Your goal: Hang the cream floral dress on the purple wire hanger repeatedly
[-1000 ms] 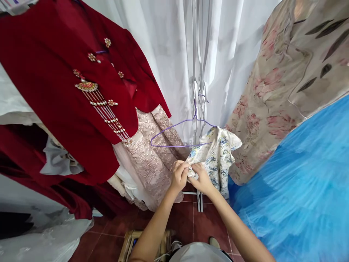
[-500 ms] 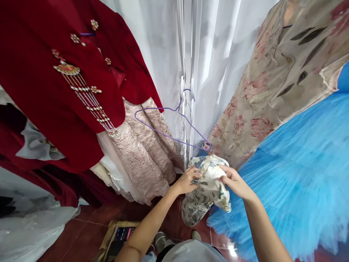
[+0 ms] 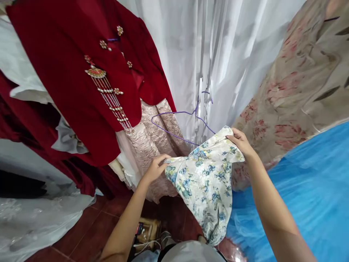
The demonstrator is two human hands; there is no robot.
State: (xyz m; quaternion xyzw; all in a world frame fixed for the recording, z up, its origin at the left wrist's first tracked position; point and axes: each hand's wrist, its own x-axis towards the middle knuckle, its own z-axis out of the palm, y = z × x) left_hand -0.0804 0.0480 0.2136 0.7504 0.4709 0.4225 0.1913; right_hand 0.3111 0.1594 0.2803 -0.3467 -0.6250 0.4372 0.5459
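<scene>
A white garment with blue and yellow flowers [image 3: 207, 182] hangs spread between my two hands. My left hand [image 3: 157, 168] pinches its left upper corner. At the other upper end, my right hand [image 3: 240, 141] grips the cloth between thumb and fingers. The lower part drapes down toward my feet. Just behind it, a purple wire hanger [image 3: 174, 135] hangs by its hook on a white rail [image 3: 201, 91]; the garment hides the hanger's right end. Whether hanger and cloth touch, I cannot tell.
To the left hangs a dark red jacket [image 3: 81, 83] with a beaded ornament, over a pale pink textured skirt [image 3: 152, 145]. A beige floral dress [image 3: 278, 98] and a blue tulle skirt [image 3: 308, 196] are on the right. White curtains [image 3: 174, 47] stand behind; a wooden stool [image 3: 152, 229] is below.
The bunched garment has been opened out and raised. My left hand has moved left and up, my right hand up and slightly right. The view has shifted left.
</scene>
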